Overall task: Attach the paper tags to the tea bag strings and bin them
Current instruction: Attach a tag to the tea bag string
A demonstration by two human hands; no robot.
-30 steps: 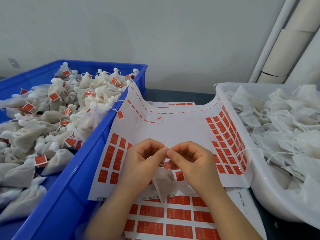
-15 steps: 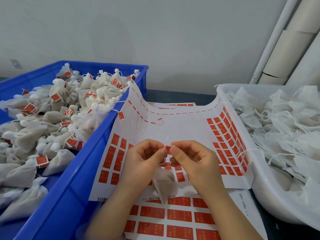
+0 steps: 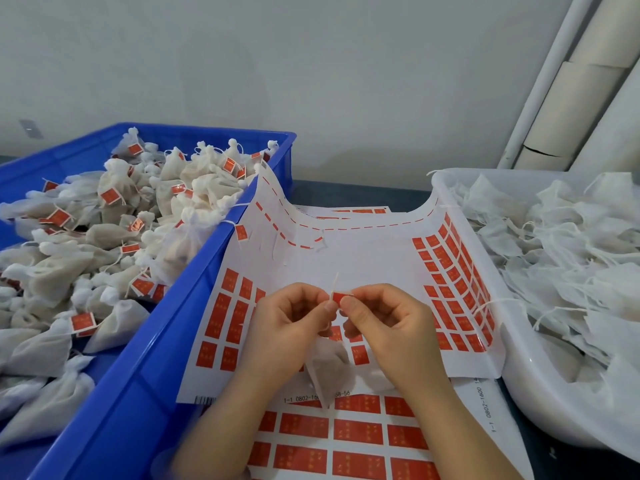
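Both hands meet over the sticker sheet (image 3: pixel 363 261). The left hand (image 3: pixel 291 327) pinches the string (image 3: pixel 335 285) between thumb and forefinger. The right hand (image 3: pixel 384 327) pinches the red tag (image 3: pixel 343 296) against it, thumbs nearly touching. The string's free end points roughly upright, and the tea bag (image 3: pixel 329 372) hangs below the hands, just over the sheet. Whether the tag is fully folded round the string is hard to tell. The blue bin (image 3: pixel 187 306) of tagged bags lies to the left, nearer the left hand, which seems better placed for the drop. The white tub (image 3: pixel 530 403) of untagged bags is on the right.
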